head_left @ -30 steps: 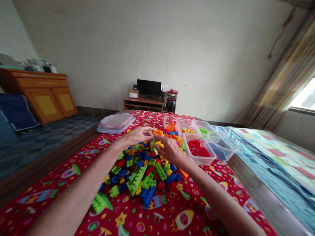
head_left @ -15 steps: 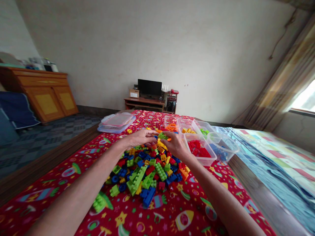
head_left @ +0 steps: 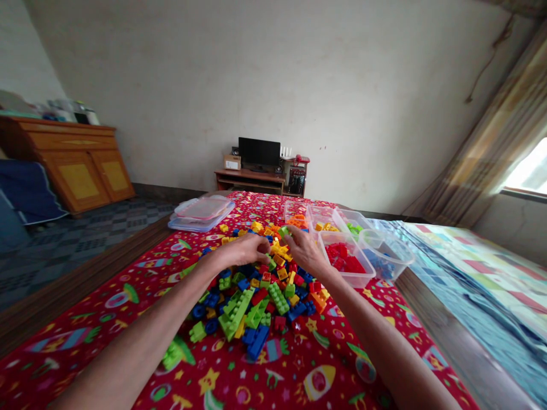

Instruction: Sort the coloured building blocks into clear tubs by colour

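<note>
A heap of toy building blocks (head_left: 256, 307) in green, blue, yellow, red and orange lies on a red patterned cloth (head_left: 239, 381). My right hand (head_left: 305, 250) is over the far right side of the heap, its thumb and fingers closed on a green toy block (head_left: 285, 230). To its left, my left hand (head_left: 250, 249) reaches down to the heap with curled fingers. Its fingertips touch blocks there, and whatever they may grip is hidden.
Right of the heap stand clear plastic boxes of sorted blocks: red (head_left: 367, 278), yellow (head_left: 327, 216), green (head_left: 352, 216) and orange (head_left: 294, 208). A round clear tub (head_left: 404, 262) holds blue ones. Stacked lids (head_left: 200, 213) lie at the far left.
My left hand has drawn back and down from the green block, its fingers now curled at the heap. The block stays in my right hand, which has barely moved.
</note>
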Available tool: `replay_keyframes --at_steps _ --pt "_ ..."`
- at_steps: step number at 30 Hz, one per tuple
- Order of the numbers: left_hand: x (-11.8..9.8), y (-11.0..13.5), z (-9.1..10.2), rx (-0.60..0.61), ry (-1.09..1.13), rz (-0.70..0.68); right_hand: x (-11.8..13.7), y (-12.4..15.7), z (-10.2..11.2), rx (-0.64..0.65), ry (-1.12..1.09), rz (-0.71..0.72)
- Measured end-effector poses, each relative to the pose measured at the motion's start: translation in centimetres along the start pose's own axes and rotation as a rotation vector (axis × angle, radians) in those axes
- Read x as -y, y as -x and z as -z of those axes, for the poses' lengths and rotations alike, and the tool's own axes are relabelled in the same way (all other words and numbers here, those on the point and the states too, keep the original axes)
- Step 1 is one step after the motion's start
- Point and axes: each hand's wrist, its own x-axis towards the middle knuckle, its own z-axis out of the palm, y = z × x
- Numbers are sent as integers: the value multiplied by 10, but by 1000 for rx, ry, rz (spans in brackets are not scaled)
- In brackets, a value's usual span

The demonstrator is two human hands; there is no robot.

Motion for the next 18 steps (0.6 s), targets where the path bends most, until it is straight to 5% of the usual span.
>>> replay_keyframes --at_steps 7,13,18 --pt "-3 1 18 -173 190 -2 -5 -3 -3 9 -226 -102" --pt "-11 -2 13 -211 444 -24 -10 -4 -13 50 -527 -133" --pt "-11 -6 8 -287 437 -61 -5 -4 -7 84 -670 -136"
